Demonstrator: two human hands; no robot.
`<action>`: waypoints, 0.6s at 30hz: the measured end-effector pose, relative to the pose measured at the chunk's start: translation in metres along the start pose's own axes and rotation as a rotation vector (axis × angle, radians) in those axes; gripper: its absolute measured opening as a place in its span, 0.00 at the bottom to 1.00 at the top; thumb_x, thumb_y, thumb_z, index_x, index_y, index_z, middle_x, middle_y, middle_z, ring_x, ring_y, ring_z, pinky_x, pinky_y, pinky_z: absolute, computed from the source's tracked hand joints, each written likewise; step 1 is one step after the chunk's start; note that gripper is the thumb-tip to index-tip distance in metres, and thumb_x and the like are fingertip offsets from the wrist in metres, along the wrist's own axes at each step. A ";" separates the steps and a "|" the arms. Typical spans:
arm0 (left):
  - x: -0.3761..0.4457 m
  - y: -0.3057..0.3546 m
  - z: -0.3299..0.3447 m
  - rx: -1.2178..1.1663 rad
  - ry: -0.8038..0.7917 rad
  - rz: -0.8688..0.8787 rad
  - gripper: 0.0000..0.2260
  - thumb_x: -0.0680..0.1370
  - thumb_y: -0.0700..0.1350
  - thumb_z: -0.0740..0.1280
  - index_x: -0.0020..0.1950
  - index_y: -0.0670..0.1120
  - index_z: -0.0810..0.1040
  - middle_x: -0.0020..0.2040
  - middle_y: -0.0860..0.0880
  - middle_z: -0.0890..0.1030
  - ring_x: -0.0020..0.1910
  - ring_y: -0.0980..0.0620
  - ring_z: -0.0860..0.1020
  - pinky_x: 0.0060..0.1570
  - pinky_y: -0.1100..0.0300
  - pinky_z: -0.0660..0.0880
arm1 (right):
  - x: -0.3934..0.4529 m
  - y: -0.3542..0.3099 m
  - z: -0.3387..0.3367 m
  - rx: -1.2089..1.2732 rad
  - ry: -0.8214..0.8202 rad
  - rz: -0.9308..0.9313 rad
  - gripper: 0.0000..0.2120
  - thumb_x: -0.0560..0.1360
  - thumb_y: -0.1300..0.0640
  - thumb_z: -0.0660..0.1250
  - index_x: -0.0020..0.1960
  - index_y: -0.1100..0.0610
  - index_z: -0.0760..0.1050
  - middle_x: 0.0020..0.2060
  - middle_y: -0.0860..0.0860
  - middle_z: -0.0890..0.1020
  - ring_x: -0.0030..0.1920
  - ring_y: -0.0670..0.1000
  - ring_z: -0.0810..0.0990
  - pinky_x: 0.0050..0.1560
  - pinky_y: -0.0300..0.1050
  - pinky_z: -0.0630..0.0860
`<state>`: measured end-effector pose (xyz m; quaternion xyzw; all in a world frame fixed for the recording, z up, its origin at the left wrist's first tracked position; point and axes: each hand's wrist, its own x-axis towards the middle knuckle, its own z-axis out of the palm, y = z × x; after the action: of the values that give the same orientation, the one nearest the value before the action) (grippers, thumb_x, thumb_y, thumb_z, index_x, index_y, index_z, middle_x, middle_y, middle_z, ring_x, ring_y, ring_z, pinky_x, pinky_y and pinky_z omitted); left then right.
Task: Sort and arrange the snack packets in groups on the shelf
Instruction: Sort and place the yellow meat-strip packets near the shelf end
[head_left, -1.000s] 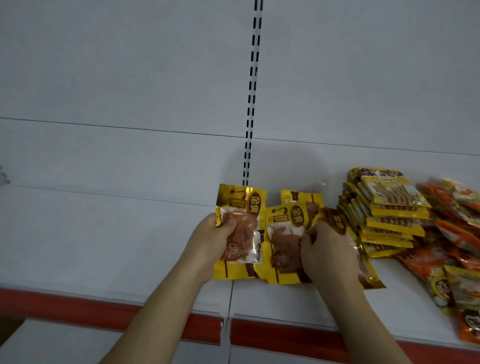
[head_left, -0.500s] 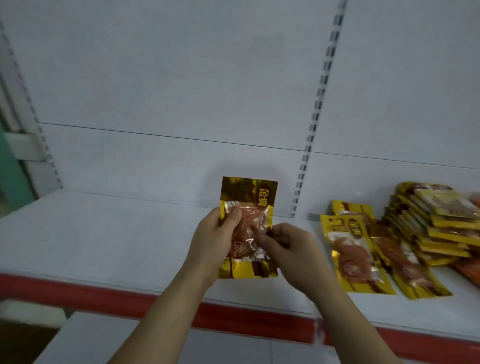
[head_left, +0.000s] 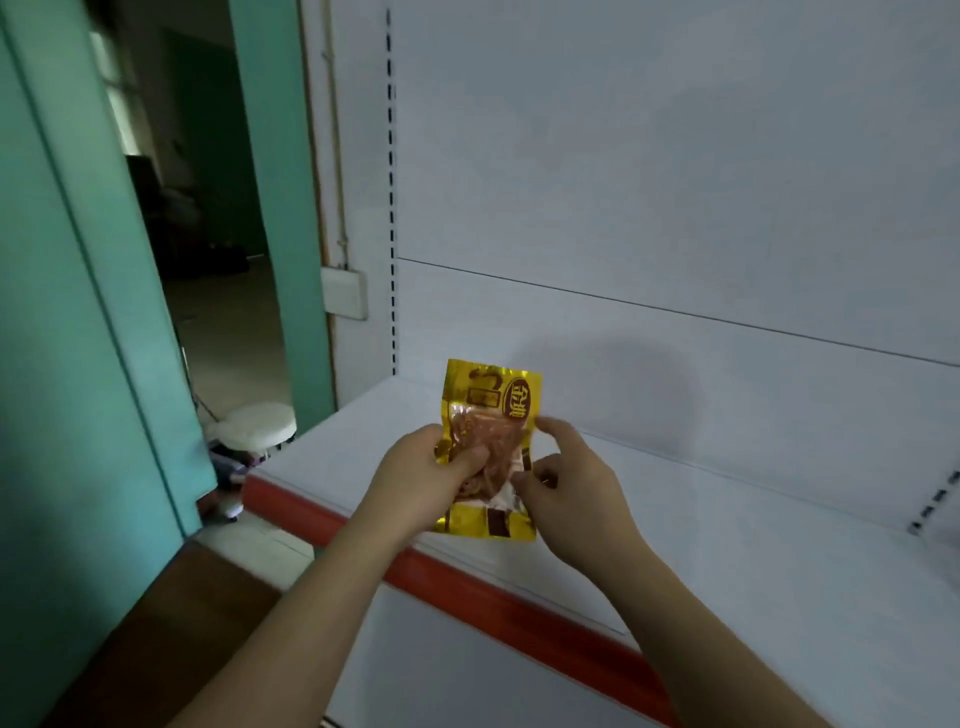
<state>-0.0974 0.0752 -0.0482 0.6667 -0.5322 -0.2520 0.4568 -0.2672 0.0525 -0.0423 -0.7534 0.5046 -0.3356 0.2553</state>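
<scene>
Left hand (head_left: 431, 470) grips the gold snack packet (head_left: 491, 415) upright over the shelf (head_left: 727, 519)'s left end, right hand (head_left: 563, 480) pinching its edge, likely to start a group there.

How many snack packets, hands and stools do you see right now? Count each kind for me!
Gold snack packet: 1
Hands: 2, the left hand and the right hand, both on the packet
White stool: 1
Total: 4

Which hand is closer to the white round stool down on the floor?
Left. The left hand grips the packet on the stool's side; the right hand is beyond the packet.
</scene>
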 end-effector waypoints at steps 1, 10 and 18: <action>0.013 -0.008 -0.009 0.032 0.042 -0.017 0.11 0.78 0.53 0.73 0.55 0.49 0.79 0.47 0.51 0.84 0.48 0.49 0.82 0.44 0.57 0.75 | 0.011 -0.005 0.012 -0.030 -0.018 -0.024 0.27 0.78 0.57 0.67 0.74 0.45 0.63 0.40 0.45 0.82 0.40 0.46 0.79 0.35 0.37 0.70; 0.115 -0.059 -0.053 0.326 -0.094 0.022 0.09 0.77 0.46 0.74 0.55 0.46 0.79 0.52 0.49 0.82 0.53 0.46 0.80 0.53 0.53 0.77 | 0.105 -0.022 0.092 -0.345 -0.165 -0.108 0.14 0.79 0.56 0.62 0.64 0.51 0.77 0.51 0.53 0.82 0.52 0.56 0.79 0.48 0.46 0.75; 0.164 -0.095 -0.070 0.740 -0.293 0.196 0.23 0.74 0.64 0.62 0.60 0.50 0.79 0.55 0.48 0.80 0.57 0.44 0.77 0.54 0.49 0.76 | 0.137 -0.021 0.131 -0.704 -0.180 -0.129 0.21 0.80 0.43 0.58 0.70 0.52 0.70 0.64 0.52 0.74 0.63 0.57 0.70 0.60 0.49 0.70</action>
<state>0.0555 -0.0538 -0.0751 0.6891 -0.7075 -0.0911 0.1274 -0.1182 -0.0619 -0.0776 -0.8519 0.5160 -0.0893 0.0022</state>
